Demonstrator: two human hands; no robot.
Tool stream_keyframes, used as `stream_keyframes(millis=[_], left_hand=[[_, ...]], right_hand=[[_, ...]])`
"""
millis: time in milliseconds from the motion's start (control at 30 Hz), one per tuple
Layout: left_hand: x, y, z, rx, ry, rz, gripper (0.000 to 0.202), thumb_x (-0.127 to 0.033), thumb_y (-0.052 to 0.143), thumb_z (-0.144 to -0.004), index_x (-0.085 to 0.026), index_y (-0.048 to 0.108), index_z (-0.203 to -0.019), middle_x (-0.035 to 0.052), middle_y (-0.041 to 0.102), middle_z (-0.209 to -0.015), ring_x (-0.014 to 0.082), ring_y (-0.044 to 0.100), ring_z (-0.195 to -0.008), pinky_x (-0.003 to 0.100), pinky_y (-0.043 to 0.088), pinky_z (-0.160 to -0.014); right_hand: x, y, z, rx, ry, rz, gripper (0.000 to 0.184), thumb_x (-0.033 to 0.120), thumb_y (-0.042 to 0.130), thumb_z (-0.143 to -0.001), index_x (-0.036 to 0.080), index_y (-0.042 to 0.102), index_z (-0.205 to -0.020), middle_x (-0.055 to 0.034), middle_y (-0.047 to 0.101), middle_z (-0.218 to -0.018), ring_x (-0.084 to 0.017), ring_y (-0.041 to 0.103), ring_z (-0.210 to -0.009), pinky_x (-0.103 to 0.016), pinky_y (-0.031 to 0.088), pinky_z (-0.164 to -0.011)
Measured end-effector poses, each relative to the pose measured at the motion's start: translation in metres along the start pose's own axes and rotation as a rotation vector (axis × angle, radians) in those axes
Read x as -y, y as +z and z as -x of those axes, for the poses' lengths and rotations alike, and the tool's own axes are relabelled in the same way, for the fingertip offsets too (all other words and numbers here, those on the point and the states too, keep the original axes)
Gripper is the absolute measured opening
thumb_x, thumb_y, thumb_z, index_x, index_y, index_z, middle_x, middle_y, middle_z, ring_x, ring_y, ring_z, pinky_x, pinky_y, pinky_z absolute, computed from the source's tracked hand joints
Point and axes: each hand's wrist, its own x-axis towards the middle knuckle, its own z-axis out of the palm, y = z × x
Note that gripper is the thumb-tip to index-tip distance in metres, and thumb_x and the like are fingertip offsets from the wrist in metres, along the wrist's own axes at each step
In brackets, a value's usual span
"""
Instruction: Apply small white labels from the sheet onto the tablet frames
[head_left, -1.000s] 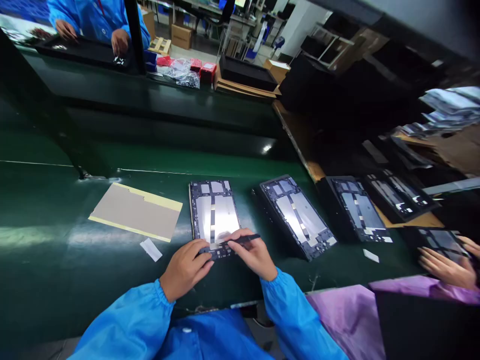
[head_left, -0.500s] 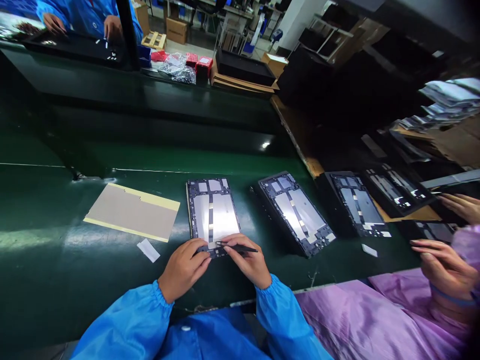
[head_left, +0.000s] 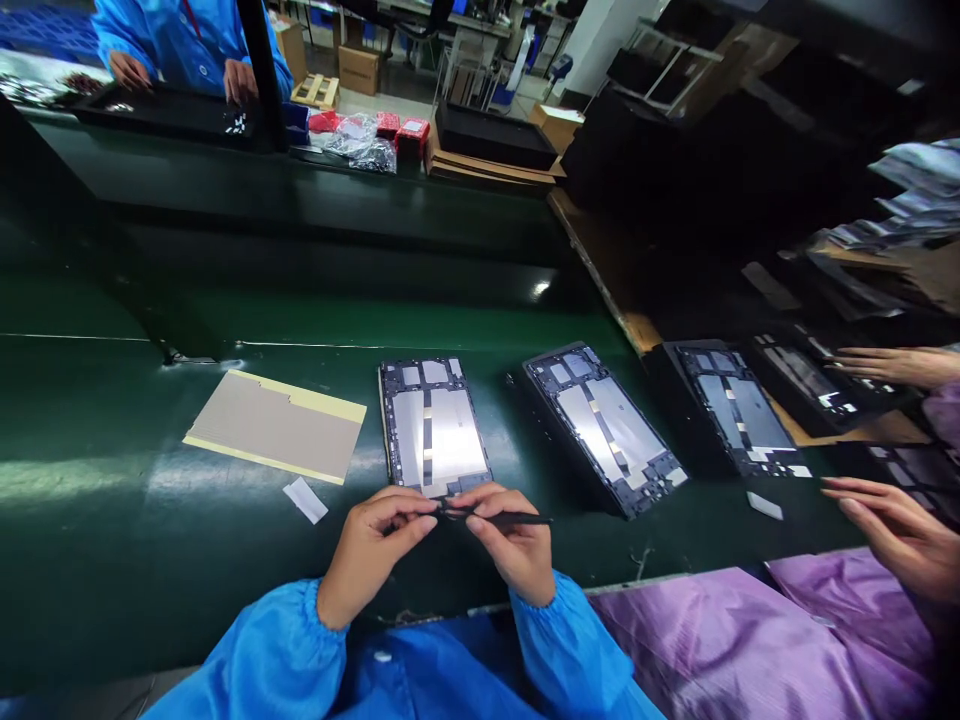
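Note:
An opened tablet (head_left: pixel 459 430) with silvery panels and a dark strip down its middle lies in front of me. At its near edge, my left hand (head_left: pixel 366 548) is closed in a pinch. What sits between its fingertips is too small to make out. Black tweezers (head_left: pixel 531 519) are in my right hand (head_left: pixel 519 548), their tip end close to the left fingertips. Both hands hide the tablet's near end. To the left are a grey sheet with yellow edges (head_left: pixel 277 425) and a small white piece (head_left: pixel 305 500).
Another opened tablet (head_left: pixel 604 425) rests tilted on a dark block to the right, with a third tablet (head_left: pixel 731 405) beyond it. A co-worker's hand (head_left: pixel 900 530) reaches in at the right. A dark post (head_left: pixel 97 240) stands at left. Another person works across the bench.
My hands have drawn slightly toward me, from over the tablet's near end to its edge, tweezers included. The co-worker's far hand at right has moved left over a dark tray.

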Motion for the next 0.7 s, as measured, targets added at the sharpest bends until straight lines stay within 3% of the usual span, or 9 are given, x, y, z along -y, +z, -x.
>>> stream_keyframes(millis=[167, 400, 700], left_hand=[[0.004, -0.004, 0.003, -0.022, -0.114, 0.085, 0.016, -0.038, 0.08, -0.078, -0.023, 0.082, -0.084, 0.0067, 0.075, -0.089, 0.0166, 0.07, -0.079, 0.024, 0.055, -0.066], [-0.001, -0.01, 0.004, -0.044, -0.572, 0.537, 0.042, -0.047, 0.091, -0.063, -0.015, 0.08, -0.088, 0.0066, 0.076, -0.079, 0.0138, 0.069, -0.074, 0.025, 0.056, -0.074], [-0.006, -0.01, 0.002, 0.03, -0.608, 0.671, 0.038, -0.029, 0.094, -0.061, -0.014, 0.071, -0.087, 0.0024, 0.073, -0.078, 0.0107, 0.067, -0.071, 0.021, 0.051, -0.071]], right_hand=[[-0.002, 0.011, 0.004, 0.041, -0.013, 0.044, 0.005, 0.021, 0.073, -0.09, 0.025, 0.069, -0.09, -0.0058, 0.077, -0.092, -0.021, 0.075, -0.085, -0.036, 0.065, -0.073], [-0.003, 0.016, 0.004, 0.069, -0.12, 0.109, 0.011, 0.015, 0.072, -0.088, 0.025, 0.071, -0.093, -0.0068, 0.078, -0.095, -0.021, 0.076, -0.085, -0.035, 0.067, -0.073], [-0.002, 0.012, 0.004, 0.222, -0.246, 0.21, 0.029, 0.005, 0.068, -0.088, 0.027, 0.07, -0.107, -0.0083, 0.075, -0.107, -0.022, 0.075, -0.094, -0.034, 0.065, -0.08]])
